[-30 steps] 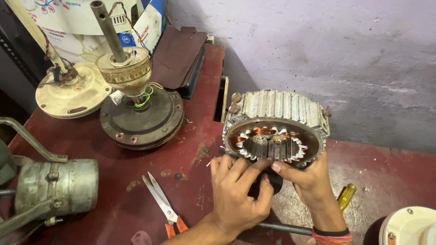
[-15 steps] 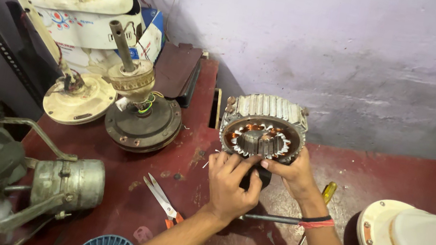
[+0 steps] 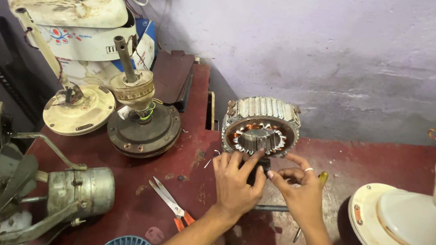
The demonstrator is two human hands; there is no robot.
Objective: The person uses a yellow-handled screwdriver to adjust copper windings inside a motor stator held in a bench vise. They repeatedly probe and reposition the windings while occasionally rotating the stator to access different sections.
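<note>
Soft even light, sharp focus, wide-angle edge distortion.

At frame centre the stator looks like dull grey laminated metal with glossy copper windings; the desk is worn, scuffed red paint, the fan housing at right smooth cream plastic, the scissors bright steel

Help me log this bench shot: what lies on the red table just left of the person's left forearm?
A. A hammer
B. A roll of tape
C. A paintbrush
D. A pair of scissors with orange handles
D: a pair of scissors with orange handles lies open on the red table beside the left forearm, while both hands, left and right, work at the motor stator.
</note>
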